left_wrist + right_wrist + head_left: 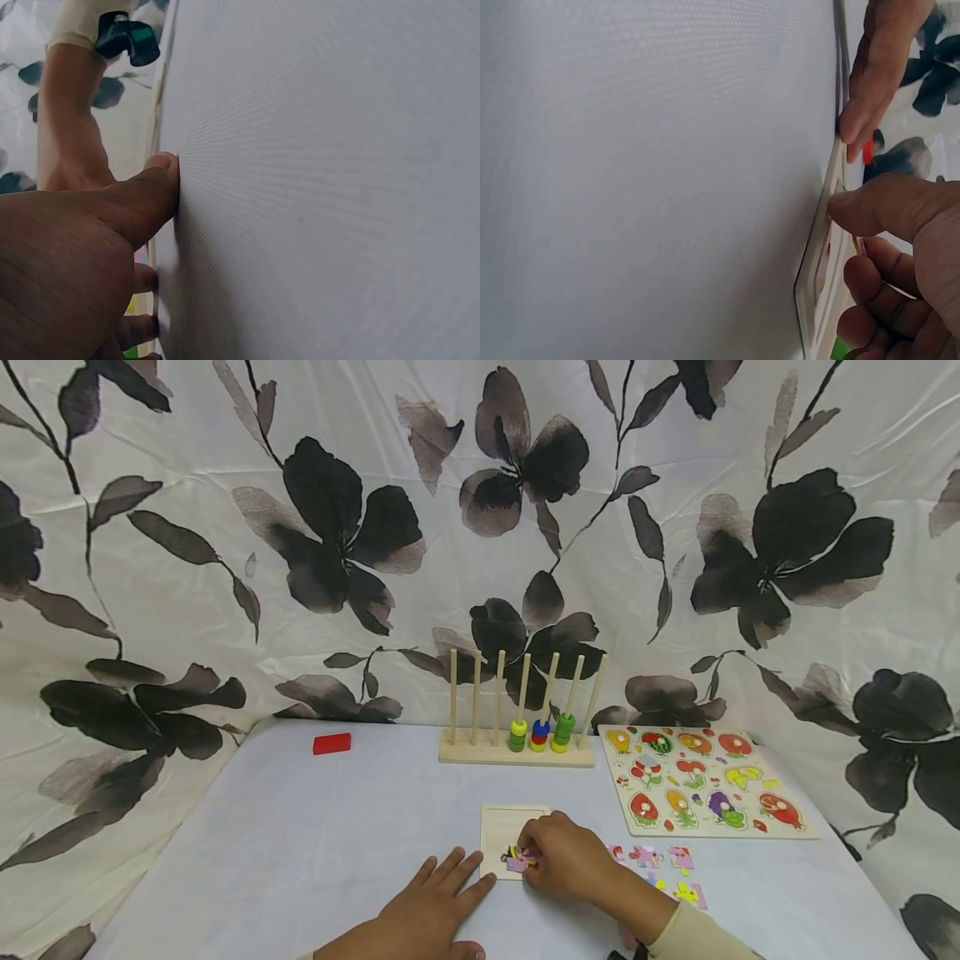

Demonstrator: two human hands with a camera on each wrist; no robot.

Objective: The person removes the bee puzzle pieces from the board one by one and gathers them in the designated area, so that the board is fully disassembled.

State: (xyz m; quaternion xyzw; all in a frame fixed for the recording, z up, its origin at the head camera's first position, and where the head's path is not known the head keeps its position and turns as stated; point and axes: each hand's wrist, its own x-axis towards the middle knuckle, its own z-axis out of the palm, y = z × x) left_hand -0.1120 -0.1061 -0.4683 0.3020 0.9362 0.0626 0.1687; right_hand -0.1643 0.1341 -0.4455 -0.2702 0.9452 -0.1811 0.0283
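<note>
A small square wooden puzzle tray (495,820) lies on the white-covered table, with a pink, yellow and black jigsaw piece (514,863) low inside it. My right hand (567,862) reaches over the tray's right side and pinches a jigsaw piece, mostly hidden by the fingers, against that pictured part. In the right wrist view the thumb (855,210) is down at the tray, opposite the curled fingers. My left hand (429,908) rests flat with fingers spread, its fingertips at the tray's left edge. Loose jigsaw pieces (687,893) lie right of the right hand, partly behind the forearm.
A wooden peg rack (517,758) with coloured rings on some pegs stands at the back. To its right lies a fruit puzzle board (705,781). A red block (332,743) is at the back left. Floral cloth (420,543) hangs behind the table.
</note>
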